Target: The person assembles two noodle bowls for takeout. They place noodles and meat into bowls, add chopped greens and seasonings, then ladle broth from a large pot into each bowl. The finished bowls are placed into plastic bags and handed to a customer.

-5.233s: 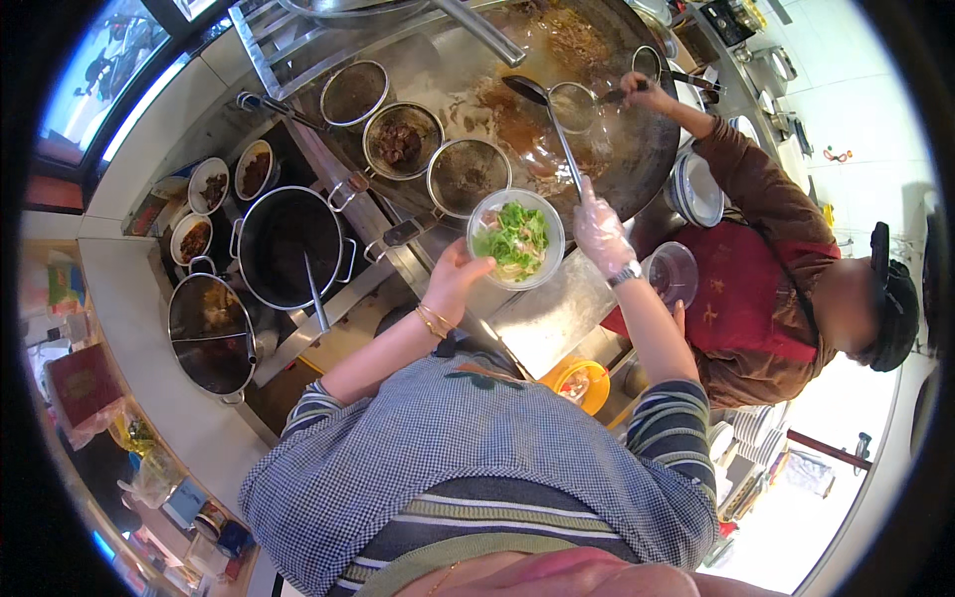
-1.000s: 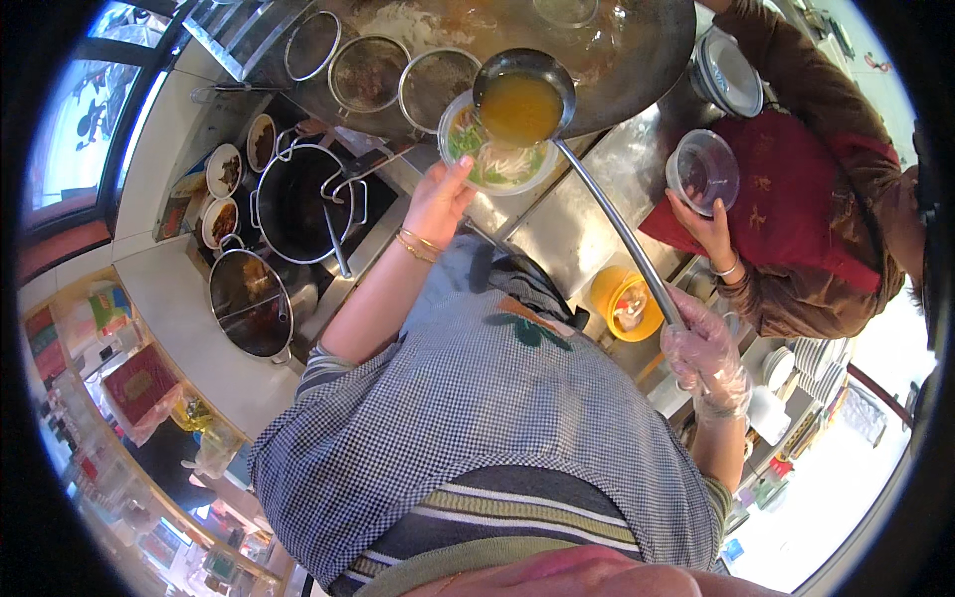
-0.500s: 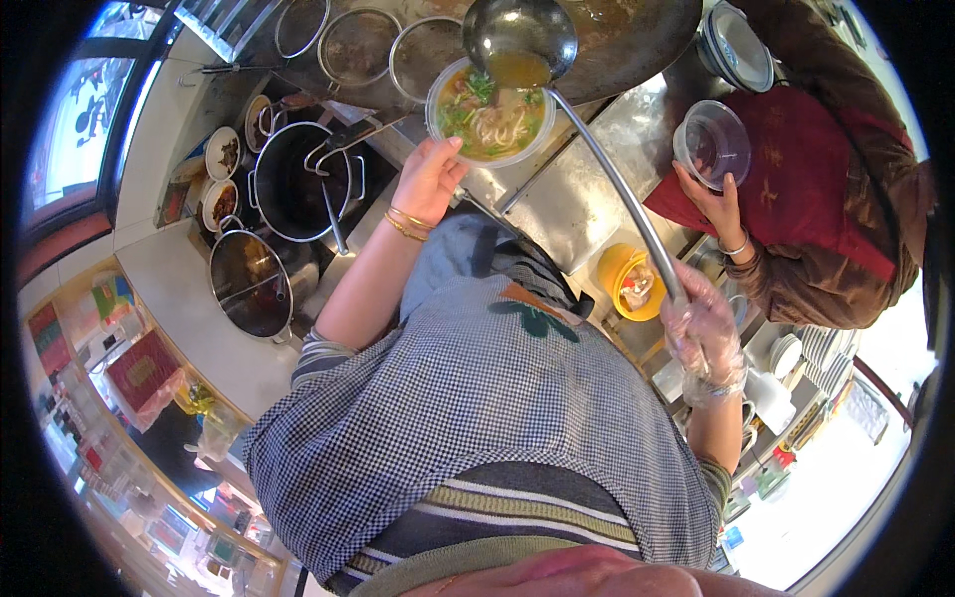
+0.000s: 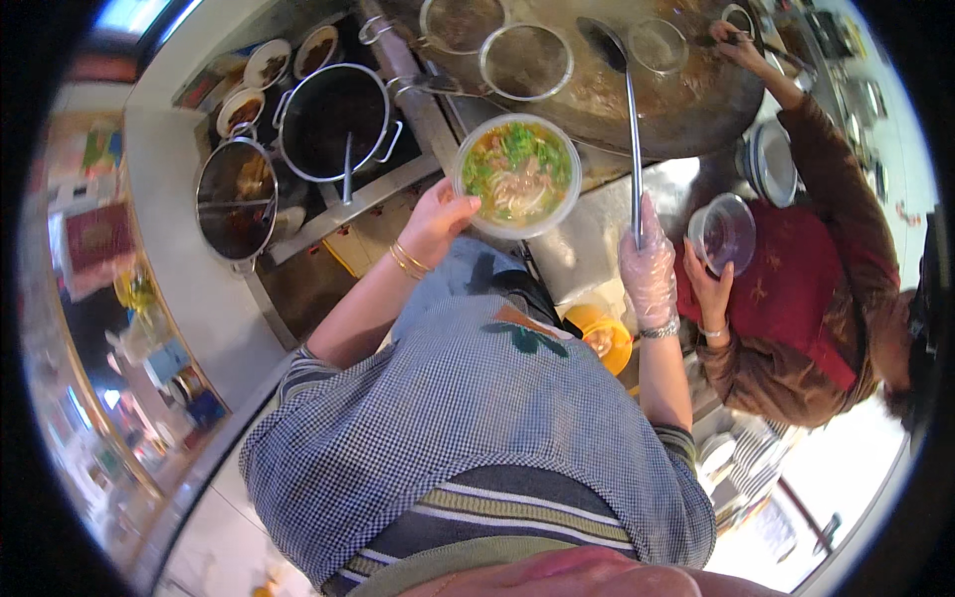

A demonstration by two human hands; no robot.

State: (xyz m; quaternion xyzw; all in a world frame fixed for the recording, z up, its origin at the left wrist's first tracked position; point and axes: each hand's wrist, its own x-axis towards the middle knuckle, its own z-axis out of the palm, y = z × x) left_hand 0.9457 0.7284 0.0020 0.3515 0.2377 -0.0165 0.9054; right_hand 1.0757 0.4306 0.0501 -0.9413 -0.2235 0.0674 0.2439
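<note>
My bare left hand grips the rim of a round clear plastic bowl, its thumb over the near left edge. Noodles, pale meat pieces and chopped greens sit in broth inside it. In a thin clear glove, my right hand is closed around the long metal handle of a ladle. The ladle's dark scoop points away from me, down at the wide cooking pot at the back. Just left of the scoop, round strainers rest over that pot's liquid.
At right, a co-worker in a dark red apron holds an empty clear bowl; their other hand reaches over the pot. Left stand two metal pots and small dishes. A yellow container sits beyond my waist.
The ladle has swung from over the soup bowl to the large pot behind. My left hand brought the bowl nearer and to the right. The view has turned, and the co-worker's far hand appears.
</note>
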